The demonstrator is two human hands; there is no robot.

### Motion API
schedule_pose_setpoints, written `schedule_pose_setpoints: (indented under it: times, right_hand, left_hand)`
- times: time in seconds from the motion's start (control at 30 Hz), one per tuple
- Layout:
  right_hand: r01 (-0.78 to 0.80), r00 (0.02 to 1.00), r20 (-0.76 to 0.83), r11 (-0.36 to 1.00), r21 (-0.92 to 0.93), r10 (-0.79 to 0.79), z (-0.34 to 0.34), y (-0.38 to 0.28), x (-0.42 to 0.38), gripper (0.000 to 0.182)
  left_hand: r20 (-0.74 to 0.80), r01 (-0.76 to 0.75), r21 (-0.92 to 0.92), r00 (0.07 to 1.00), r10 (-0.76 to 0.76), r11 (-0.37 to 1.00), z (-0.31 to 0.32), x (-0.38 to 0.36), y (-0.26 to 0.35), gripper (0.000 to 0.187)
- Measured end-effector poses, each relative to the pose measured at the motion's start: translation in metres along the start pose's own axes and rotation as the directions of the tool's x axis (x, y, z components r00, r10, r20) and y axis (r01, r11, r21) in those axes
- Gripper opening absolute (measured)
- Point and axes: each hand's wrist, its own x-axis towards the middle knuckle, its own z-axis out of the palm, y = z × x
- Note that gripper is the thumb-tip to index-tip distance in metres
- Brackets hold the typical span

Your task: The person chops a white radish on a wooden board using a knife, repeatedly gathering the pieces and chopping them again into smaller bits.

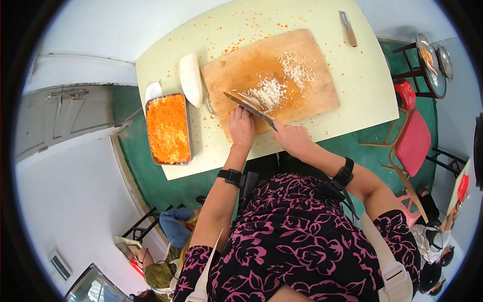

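Observation:
My right hand (296, 140) grips the handle of a kitchen knife (250, 109), whose blade slants over the near left part of a wooden cutting board (322, 95). Close to the blade, on its near side, my left hand (242, 127) rests with fingers curled together; what they press is hidden. Thin white strips (251, 99) lie just past the blade. Beside them is a heap of finely chopped white vegetable (270, 92), and a looser pile of chopped white bits (297, 70) lies farther right.
Left of the board lie a large peeled white radish (190, 80) and a metal tray (190, 146) full of chopped carrot. A wooden-handled tool (348, 30) lies at the far right of the table (362, 100). A pink chair (412, 143) stands right; other people sit behind.

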Motion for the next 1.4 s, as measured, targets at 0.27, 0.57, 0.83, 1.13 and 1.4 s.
schedule_pose_setpoints:
  times: [0.27, 0.57, 0.83, 1.13, 1.4]
  right_hand:
    - [0.057, 0.997, -0.062, 0.997, 0.045, -0.054, 0.018, 0.0, 0.021, 0.01]
    - [-0.006, 0.997, -0.08, 0.993, 0.116, 0.015, 0.014, 0.001, 0.013, 0.019]
    - [0.03, 0.999, -0.018, 0.999, 0.036, -0.029, 0.014, 0.003, 0.003, 0.015]
    - [0.038, 0.986, -0.163, 0.986, 0.165, -0.01, 0.023, 0.0, 0.03, 0.016]
    - [0.013, 0.997, -0.072, 1.0, -0.025, -0.014, 0.015, -0.006, 0.002, 0.015]
  left_hand:
    - [0.064, 0.029, -0.001, 0.998, -0.029, 1.0, -0.001, 0.0, -0.001, 0.023]
    - [-0.033, -0.019, -0.031, 0.999, 0.018, 0.999, 0.001, -0.004, -0.004, 0.022]
    - [0.01, 0.001, -0.007, 1.0, -0.001, 1.0, 0.001, -0.003, -0.003, 0.021]
    - [-0.096, -0.032, -0.077, 0.995, 0.024, 0.997, 0.001, -0.005, -0.006, 0.018]
    - [-0.01, -0.044, -0.024, 0.999, 0.044, 0.999, -0.002, -0.004, -0.004, 0.021]
